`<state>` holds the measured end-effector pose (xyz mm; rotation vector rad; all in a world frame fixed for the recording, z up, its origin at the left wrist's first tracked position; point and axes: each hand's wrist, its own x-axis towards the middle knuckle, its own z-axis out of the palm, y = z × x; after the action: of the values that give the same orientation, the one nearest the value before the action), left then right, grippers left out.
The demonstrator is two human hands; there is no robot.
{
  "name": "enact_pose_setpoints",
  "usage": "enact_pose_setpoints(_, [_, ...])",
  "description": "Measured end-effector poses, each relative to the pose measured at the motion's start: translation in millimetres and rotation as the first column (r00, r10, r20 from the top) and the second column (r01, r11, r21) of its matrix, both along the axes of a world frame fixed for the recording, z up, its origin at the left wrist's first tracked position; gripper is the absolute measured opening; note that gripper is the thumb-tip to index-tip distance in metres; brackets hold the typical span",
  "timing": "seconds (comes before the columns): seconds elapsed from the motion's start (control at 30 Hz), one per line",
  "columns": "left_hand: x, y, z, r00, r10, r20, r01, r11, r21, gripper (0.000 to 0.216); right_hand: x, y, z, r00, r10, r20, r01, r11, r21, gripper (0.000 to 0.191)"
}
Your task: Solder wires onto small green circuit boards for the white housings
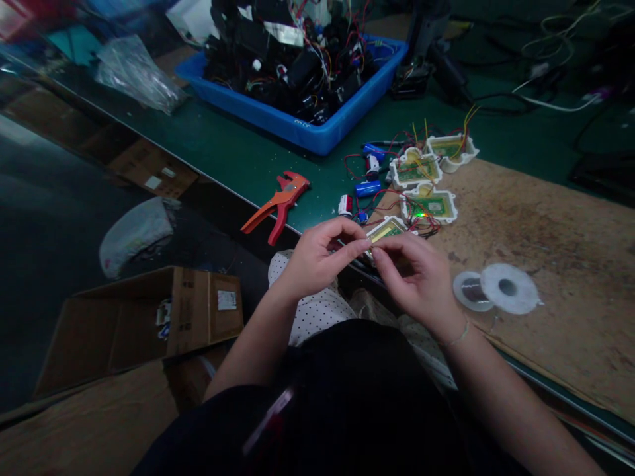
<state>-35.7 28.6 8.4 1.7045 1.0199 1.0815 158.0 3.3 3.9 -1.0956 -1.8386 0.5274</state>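
Note:
My left hand (325,259) and my right hand (419,276) meet at the bench's front edge, thumbs and fingers pinched close together. What they pinch is too small to make out. Just behind the fingertips, partly covered by them, lies a white housing with a green circuit board (389,229). Past it are further housings, one (430,206) with a lit green spot and another (415,170) with yellow wires. Blue battery cells (368,189) on red and black wires lie beside them. Orange-red wire strippers (278,205) rest left of the hands.
A blue tray (317,137) heaped with black wired parts stands at the back. On the brown board (540,225) at right sits a solder wire spool (508,288). A clear plastic bag (141,76) lies at far left. An open cardboard box (198,311) stands below, left.

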Motion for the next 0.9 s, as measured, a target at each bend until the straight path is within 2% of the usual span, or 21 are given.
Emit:
enact_pose_setpoints(0.07, [0.1, 2.0, 0.4, 1.000, -0.028, 0.012, 0.029, 1.000, -0.013, 0.015, 0.1, -0.1, 0.7, 1.000, -0.002, -0.014, 0.002, 1.000, -0.005, 0.004])
enact_pose_setpoints(0.23, [4.2, 4.2, -1.4, 0.981, -0.098, 0.165, 0.128, 0.975, -0.183, 0.015, -1.3, 0.5, 2.6, 0.999, -0.037, -0.039, 0.035, 0.999, -0.037, 0.003])
enact_pose_setpoints(0.37, [3.0, 2.3, 1.4, 0.988, -0.094, 0.120, 0.116, 0.975, -0.191, 0.015, -3.6, 0.9, 0.3, 0.999, -0.035, -0.029, 0.034, 0.999, -0.023, 0.007])
enact_pose_setpoints(0.43, [2.2, -0.1, 3.8, 0.997, -0.067, 0.032, 0.071, 0.988, -0.136, 0.015, -4.2, 0.6, -1.4, 0.999, -0.038, -0.023, 0.038, 0.999, -0.012, 0.007])
enact_pose_setpoints(0.5, [2.3, -2.6, 5.4, 0.996, -0.029, -0.081, 0.029, 1.000, -0.008, 0.013, -4.2, 0.3, -2.5, 0.998, -0.051, -0.021, 0.051, 0.999, -0.007, 0.005])
enact_pose_setpoints(0.63, [3.1, -4.7, 3.1, 0.968, 0.034, -0.247, 0.038, 0.960, 0.279, 0.015, -2.4, 0.0, -3.2, 0.998, -0.064, -0.020, 0.064, 0.998, -0.003, 0.003])
enact_pose_setpoints(0.77, [-1.1, -0.7, -1.9, 0.950, 0.057, -0.308, 0.068, 0.922, 0.381, 0.019, -0.5, -0.5, -3.1, 0.999, -0.041, -0.024, 0.040, 0.999, -0.013, 0.006])
enact_pose_setpoints(0.9, [-5.6, 8.4, -3.2, 0.939, -0.017, -0.344, 0.167, 0.896, 0.412, 0.010, -0.4, -0.6, -2.7, 0.999, -0.027, -0.041, 0.026, 1.000, -0.017, 0.006])
